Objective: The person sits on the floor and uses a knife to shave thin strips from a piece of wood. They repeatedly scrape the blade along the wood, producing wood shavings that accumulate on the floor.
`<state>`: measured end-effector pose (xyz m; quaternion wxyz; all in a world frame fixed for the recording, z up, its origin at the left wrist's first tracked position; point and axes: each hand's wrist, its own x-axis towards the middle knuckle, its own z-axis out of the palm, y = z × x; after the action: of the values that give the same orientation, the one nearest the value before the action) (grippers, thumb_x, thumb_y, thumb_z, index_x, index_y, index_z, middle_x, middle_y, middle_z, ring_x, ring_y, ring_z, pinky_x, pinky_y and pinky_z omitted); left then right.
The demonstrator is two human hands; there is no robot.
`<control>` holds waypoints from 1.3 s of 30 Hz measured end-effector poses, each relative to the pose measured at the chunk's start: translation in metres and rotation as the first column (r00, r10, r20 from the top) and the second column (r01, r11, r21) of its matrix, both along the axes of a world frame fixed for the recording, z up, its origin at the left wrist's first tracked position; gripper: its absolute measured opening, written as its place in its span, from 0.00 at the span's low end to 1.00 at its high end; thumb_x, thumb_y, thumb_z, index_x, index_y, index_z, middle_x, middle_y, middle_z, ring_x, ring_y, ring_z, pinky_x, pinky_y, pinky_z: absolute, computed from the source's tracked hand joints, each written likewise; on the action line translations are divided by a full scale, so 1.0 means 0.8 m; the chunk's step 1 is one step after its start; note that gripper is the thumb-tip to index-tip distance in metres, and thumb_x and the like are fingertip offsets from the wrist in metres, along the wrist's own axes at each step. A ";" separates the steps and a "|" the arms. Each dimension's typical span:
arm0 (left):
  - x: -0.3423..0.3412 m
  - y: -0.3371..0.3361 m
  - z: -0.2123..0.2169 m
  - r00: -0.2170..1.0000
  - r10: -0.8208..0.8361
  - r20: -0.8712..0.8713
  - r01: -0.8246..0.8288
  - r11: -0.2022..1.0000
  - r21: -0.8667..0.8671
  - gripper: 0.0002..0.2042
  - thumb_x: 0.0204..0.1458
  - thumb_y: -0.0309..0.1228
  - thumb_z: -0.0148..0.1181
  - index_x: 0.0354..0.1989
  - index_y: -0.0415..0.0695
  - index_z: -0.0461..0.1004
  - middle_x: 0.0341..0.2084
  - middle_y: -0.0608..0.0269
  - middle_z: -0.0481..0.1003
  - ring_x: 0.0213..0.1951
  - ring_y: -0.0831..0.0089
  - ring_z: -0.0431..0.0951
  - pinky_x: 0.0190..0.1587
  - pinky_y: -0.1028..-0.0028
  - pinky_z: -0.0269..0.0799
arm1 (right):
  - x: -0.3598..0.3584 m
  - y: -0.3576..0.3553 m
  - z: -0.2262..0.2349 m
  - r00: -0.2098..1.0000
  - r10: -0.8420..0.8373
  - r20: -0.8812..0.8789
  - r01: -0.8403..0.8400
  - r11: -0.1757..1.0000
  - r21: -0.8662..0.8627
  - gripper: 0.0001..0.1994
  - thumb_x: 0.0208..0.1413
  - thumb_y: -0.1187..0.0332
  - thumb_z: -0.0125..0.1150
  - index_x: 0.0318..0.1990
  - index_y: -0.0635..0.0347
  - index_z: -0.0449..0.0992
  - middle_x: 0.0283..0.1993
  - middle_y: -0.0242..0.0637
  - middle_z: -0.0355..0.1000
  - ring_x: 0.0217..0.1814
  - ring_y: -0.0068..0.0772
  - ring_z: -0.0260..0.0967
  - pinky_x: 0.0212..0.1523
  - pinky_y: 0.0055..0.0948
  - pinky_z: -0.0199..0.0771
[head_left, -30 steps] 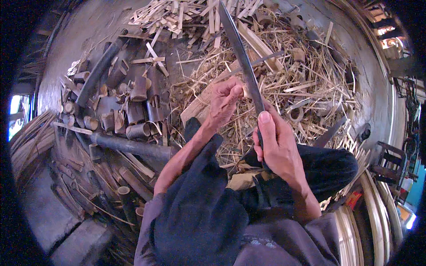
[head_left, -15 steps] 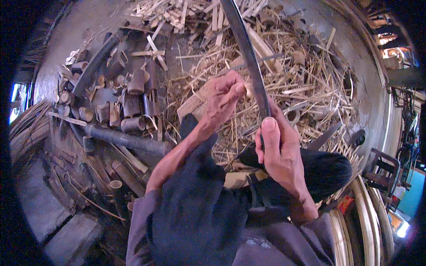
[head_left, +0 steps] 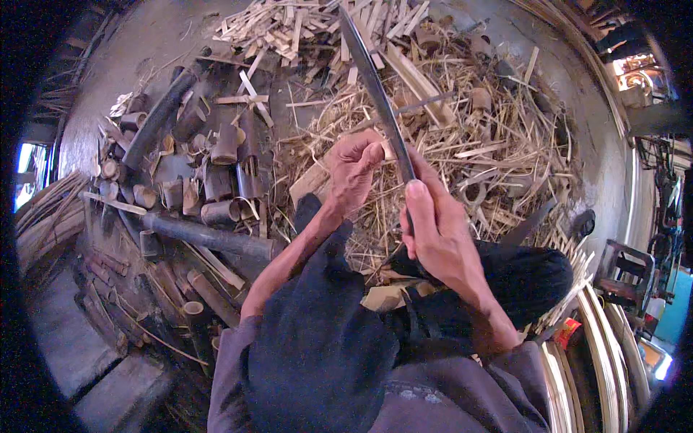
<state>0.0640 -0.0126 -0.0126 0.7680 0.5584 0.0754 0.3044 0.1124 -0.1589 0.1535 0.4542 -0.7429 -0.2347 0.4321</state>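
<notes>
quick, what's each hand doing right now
Left hand: closed on a bamboo strip at the blade.
Right hand: closed on the blade's handle.

Right hand (head_left: 440, 234) wraps long dark blade (head_left: 375, 86), thumb along its back, blade pointing to 12 o'clock. Left hand (head_left: 354, 169) closed on pale bamboo strip (head_left: 317, 180), touching blade. Cut bamboo tubes (head_left: 216, 180) at 9 o'clock. Shavings pile (head_left: 491, 144) at 1 o'clock.

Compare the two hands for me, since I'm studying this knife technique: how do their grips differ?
The right hand wraps the long dark blade's handle end, thumb stretched up along it; the left hand is curled into a fist around a pale bamboo piece beside the blade. The right hand sits nearer the body, the left farther out. Both are bare and shut on something.
</notes>
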 end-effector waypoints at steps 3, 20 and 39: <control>0.003 0.010 -0.008 0.961 0.250 -0.116 -0.208 0.934 0.289 0.23 0.62 0.47 0.44 0.46 0.37 0.72 0.40 0.59 0.72 0.42 0.70 0.70 0.46 0.71 0.65 | 0.002 0.004 -0.062 0.996 0.040 0.079 -0.043 0.998 0.037 0.25 0.65 0.58 0.40 0.67 0.56 0.54 0.40 0.54 0.72 0.38 0.40 0.71 0.44 0.35 0.69; 0.057 0.032 0.140 0.934 0.320 -0.157 -0.029 0.507 0.862 0.13 0.49 0.33 0.64 0.38 0.39 0.72 0.29 0.55 0.73 0.31 0.63 0.76 0.36 0.69 0.72 | 0.094 0.035 -0.133 0.978 0.108 0.180 -0.131 0.984 0.119 0.24 0.51 0.66 0.63 0.55 0.60 0.68 0.29 0.32 0.69 0.27 0.22 0.62 0.28 0.24 0.66; 0.149 0.031 0.130 0.945 0.046 -0.324 0.297 0.296 0.908 0.12 0.50 0.32 0.60 0.26 0.35 0.66 0.22 0.54 0.67 0.26 0.61 0.70 0.31 0.65 0.65 | 0.161 0.014 -0.190 0.917 -0.001 0.398 -0.108 0.962 0.252 0.08 0.47 0.67 0.60 0.33 0.59 0.73 0.23 0.32 0.70 0.22 0.24 0.67 0.25 0.31 0.69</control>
<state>0.1832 0.0123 0.0912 0.2930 0.9439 -0.0515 0.1432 0.2411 -0.1473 0.0011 0.4820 -0.7395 -0.3979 0.2500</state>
